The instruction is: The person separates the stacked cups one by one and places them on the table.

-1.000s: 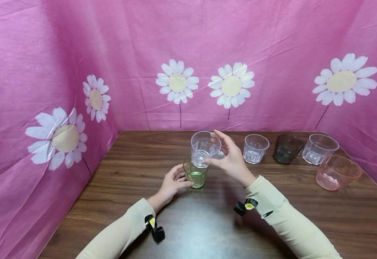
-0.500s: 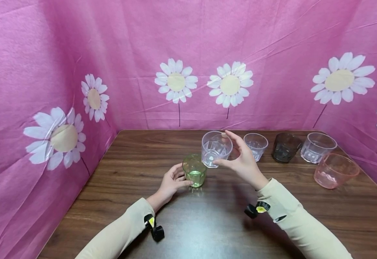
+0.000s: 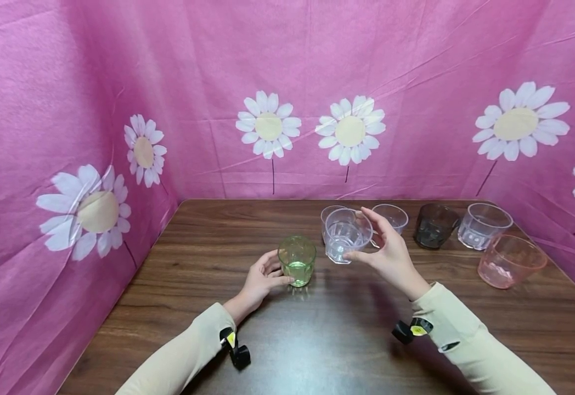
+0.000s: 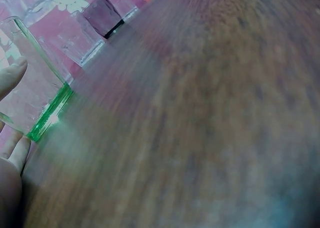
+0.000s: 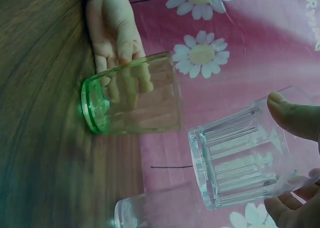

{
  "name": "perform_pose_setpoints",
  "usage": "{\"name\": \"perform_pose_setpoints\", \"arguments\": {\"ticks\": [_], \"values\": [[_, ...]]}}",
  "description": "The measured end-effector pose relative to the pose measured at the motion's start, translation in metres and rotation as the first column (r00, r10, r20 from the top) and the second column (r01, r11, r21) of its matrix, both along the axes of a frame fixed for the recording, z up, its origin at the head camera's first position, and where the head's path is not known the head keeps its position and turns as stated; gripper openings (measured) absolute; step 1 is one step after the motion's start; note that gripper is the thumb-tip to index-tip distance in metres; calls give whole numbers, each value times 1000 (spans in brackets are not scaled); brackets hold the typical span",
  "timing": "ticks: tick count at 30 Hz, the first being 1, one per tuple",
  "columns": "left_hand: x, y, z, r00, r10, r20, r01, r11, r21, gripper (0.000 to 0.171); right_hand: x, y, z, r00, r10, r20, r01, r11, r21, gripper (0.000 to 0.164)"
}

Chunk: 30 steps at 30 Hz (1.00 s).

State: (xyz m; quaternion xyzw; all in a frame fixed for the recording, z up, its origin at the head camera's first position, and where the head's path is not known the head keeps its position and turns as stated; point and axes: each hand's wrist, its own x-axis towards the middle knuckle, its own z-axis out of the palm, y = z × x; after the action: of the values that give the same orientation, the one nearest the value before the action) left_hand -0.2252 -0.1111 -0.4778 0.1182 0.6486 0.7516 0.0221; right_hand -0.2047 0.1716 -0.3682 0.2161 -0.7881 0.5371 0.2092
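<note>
My left hand [image 3: 258,282] grips a see-through green cup [image 3: 297,260] low down, thumb in front and fingers round its far side. The green cup stands upright on the wooden table. To its right, my right hand [image 3: 393,255] holds a clear faceted cup [image 3: 344,238] between thumb and fingers, raised off the table. In the right wrist view this clear cup [image 5: 240,160] is apart from the green cup [image 5: 132,95], its base turned toward the tabletop. Another clear cup [image 3: 325,215] stands behind the held one, mostly hidden by it.
Along the back right of the wooden table [image 3: 193,340] stand a clear cup [image 3: 392,211] partly behind my right fingers, a dark smoky cup [image 3: 434,227] and a wider clear cup [image 3: 482,226]. A pink cup [image 3: 509,263] is nearer. A pink flowered cloth [image 3: 312,55] hangs round the table.
My right hand has carried the clear cup from over the green cup to the right and slightly down. The left hand and green cup have stayed in place.
</note>
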Motion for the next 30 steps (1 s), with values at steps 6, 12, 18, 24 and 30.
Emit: {"name": "perform_pose_setpoints", "arguments": {"ticks": [6,12,18,24,30], "values": [[1,0,0,1000,1,4,-1,1000,13,70,6,9,-8,999,-41,25,40,999,28,98],[0,-1,-1,1000,-8,-2,8,1000,19,72,12,22,-19,994,-99,50,97,994,50,97],[0,-1,0,1000,-2,-7,2,1000,9,72,16,39,-33,982,-179,67,170,978,118,95],[1,0,0,1000,2,-27,-2,1000,6,74,22,58,-42,972,-224,76,214,969,125,95],[0,1,0,998,4,-60,-5,1000,-27,72,24,78,-50,956,-276,96,263,956,126,95]]}}
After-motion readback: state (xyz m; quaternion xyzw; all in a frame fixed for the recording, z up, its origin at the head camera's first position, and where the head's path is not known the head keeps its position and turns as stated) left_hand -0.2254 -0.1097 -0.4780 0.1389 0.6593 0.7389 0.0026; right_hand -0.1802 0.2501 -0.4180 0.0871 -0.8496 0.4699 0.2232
